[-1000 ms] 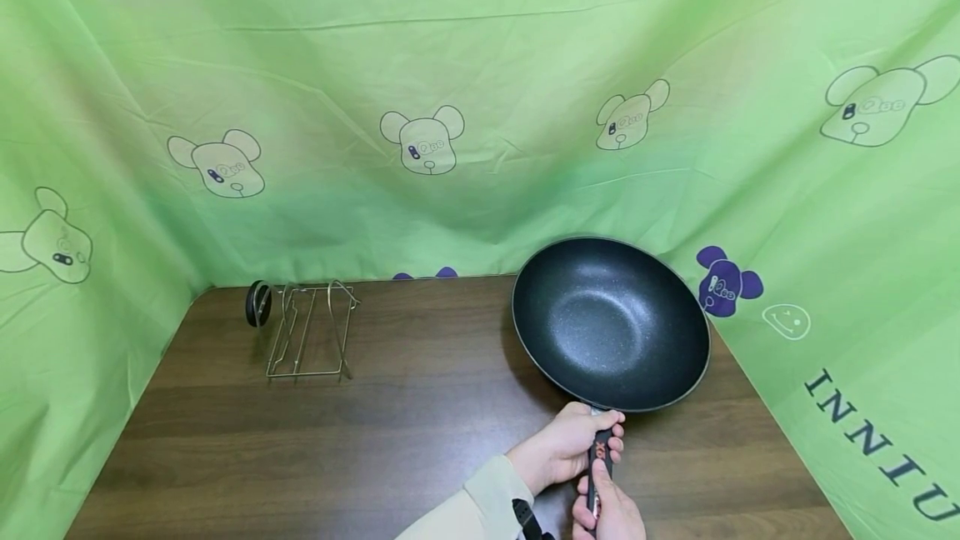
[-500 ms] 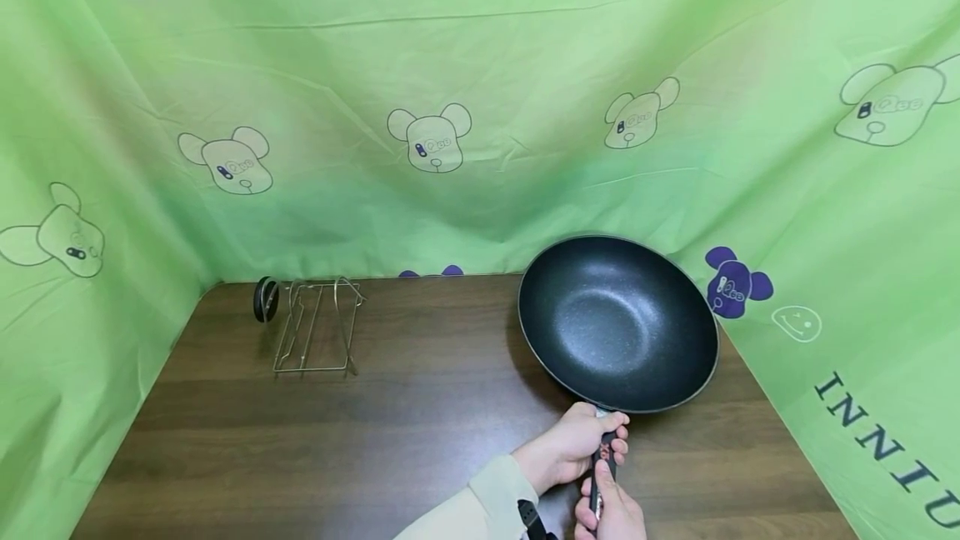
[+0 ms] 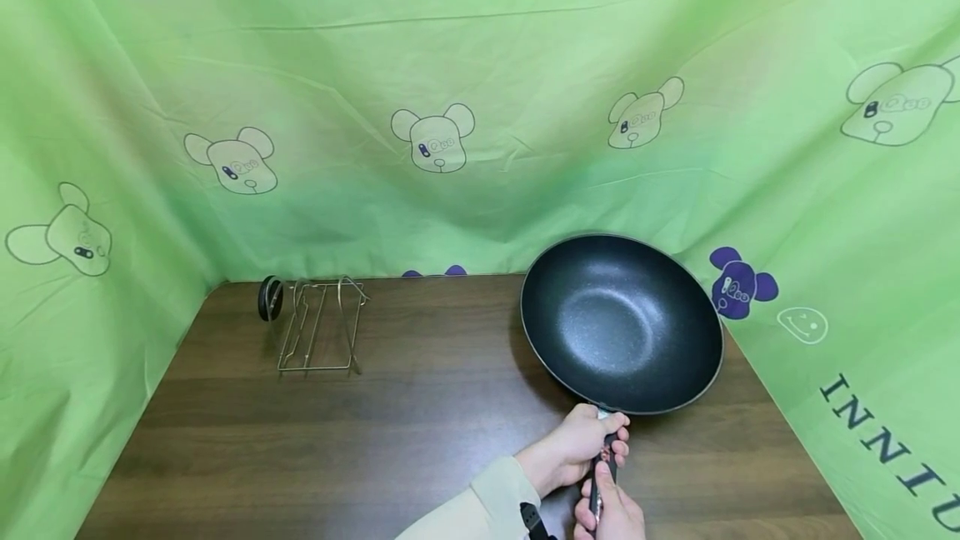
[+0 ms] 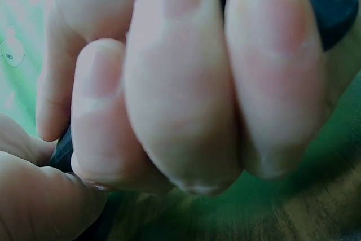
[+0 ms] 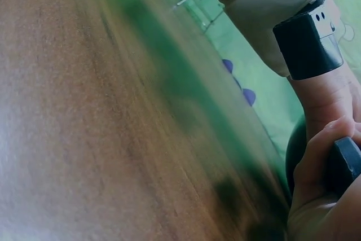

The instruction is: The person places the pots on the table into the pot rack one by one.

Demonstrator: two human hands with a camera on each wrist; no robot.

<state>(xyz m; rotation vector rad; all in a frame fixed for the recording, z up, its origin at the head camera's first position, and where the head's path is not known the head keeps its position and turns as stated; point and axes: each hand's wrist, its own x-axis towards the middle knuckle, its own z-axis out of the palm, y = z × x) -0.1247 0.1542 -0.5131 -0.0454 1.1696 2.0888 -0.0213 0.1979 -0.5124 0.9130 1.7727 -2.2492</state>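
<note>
Wok (image 3: 622, 323) points away from the person over the wooden table's right side (image 3: 750, 457), its handle (image 3: 606, 454) gripped by the left hand (image 3: 577, 442) beside the bowl (image 3: 609, 332), the right hand (image 3: 613, 512) behind.

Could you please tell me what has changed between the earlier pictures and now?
Very little: the head view shifted slightly, putting everything a bit further right in the picture. Nothing was visibly grasped or released. The left hand and right hand still grip the handle; the pan and wire rack stayed put.
</note>
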